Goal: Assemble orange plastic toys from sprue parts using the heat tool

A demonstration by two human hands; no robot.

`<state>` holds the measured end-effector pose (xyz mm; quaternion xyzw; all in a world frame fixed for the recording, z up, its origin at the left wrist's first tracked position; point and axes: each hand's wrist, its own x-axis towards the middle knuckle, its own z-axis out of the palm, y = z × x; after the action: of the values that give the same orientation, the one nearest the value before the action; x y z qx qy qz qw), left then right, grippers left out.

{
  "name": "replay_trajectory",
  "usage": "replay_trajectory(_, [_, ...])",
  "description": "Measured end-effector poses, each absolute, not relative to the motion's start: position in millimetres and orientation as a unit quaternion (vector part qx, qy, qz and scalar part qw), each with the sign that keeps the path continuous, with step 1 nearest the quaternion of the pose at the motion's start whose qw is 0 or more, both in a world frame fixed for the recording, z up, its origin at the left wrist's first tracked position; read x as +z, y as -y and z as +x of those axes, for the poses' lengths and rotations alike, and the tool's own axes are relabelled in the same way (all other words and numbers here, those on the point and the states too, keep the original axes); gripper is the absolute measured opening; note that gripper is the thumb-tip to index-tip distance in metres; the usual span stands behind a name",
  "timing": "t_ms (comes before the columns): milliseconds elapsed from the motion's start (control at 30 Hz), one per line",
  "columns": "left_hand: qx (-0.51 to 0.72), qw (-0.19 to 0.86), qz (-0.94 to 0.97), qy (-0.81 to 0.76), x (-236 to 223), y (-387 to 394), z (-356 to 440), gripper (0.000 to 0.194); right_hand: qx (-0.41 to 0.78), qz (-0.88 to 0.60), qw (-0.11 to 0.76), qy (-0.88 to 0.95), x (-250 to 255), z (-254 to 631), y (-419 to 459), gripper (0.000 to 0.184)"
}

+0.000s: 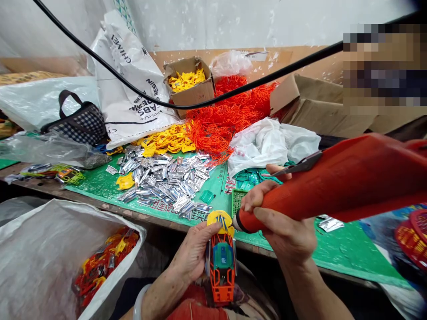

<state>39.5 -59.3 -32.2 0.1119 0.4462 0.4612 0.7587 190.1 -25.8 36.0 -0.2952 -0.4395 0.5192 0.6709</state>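
Note:
My left hand is closed round a small toy assembly, an orange plastic frame with a green piece inside and a yellow disc on top. My right hand grips a large red power screwdriver whose tip touches the yellow disc. A black cable runs from the tool across the view. Both hands are just in front of the table's near edge, above my lap.
On the green mat lie several silver foil pieces, yellow parts, an orange frame heap, a white bag and a cardboard box. A sack with finished pieces stands lower left. A red basket is at right.

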Motion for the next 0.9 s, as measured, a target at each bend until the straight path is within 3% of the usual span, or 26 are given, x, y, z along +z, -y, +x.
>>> replay_trajectory(267, [0.454,0.754,0.111,-0.462,-31.9,60.6,40.2,0.035,0.513,-0.281,0.658,0.474,26.0,192.4,25.4,0.058])
replay_trajectory(500, [0.461,0.748,0.119,-0.462,-34.3,61.1,40.6,0.033,0.482,-0.32,0.64,0.505,19.4,190.9,25.5,0.02])
replay_trajectory(900, [0.459,0.76,0.1,-0.45,-38.8,62.7,35.8,0.032,0.52,-0.255,0.653,0.489,13.5,182.1,26.7,0.05])
